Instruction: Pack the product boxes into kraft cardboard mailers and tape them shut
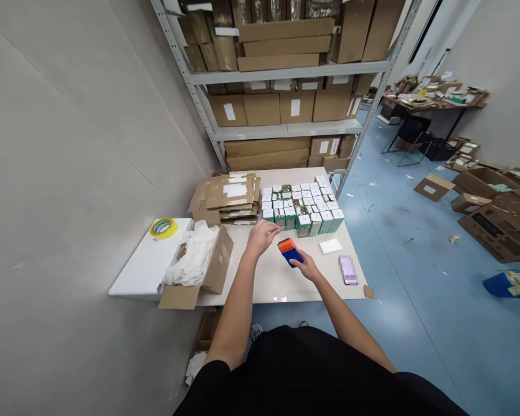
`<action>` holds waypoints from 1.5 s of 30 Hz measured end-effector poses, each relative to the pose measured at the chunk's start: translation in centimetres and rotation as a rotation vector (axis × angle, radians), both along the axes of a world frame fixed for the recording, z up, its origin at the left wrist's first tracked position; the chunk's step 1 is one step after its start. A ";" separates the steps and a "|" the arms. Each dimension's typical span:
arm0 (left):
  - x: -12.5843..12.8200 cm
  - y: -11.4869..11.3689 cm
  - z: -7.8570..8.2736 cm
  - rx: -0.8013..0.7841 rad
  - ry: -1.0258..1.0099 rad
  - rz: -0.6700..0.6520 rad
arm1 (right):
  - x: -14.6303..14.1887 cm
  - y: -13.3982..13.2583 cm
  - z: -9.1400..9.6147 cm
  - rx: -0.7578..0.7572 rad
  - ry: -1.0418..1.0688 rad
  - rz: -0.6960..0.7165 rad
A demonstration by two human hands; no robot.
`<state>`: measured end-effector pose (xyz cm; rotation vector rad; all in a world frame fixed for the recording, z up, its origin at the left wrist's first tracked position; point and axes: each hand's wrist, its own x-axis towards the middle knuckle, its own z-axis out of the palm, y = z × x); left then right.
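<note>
My right hand [307,267] grips a handheld device [289,251] with a blue body and an orange top, low over the pale table [268,283]. My left hand [262,238] hangs just beside that device, fingers loosely apart and holding nothing. Its fingertips are nearest the front row of a block of green-and-white small boxes [303,205]. To the right lie a white card [330,246] and a phone [349,270] with a blurred screen.
Flattened cardboard [227,197] is stacked on the table's far left. Nearby are a tape roll [163,228] and an open carton [190,260] of white wrapping. Metal shelving [286,75] holding cartons stands behind. Loose cardboard boxes [502,222] lie on the blue floor at right.
</note>
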<state>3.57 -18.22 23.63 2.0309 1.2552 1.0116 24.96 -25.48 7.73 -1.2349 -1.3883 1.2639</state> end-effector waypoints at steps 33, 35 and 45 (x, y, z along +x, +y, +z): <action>-41.6 -15.8 -4.3 0.224 -0.372 1.322 | -57.0 8.7 2.2 0.427 -0.674 0.510; -42.4 -16.5 -4.6 0.199 -0.380 1.336 | -58.7 8.4 1.8 0.426 -0.745 0.550; -42.6 -13.2 -5.6 0.132 -0.381 1.256 | -55.6 7.7 4.9 0.577 -0.731 0.399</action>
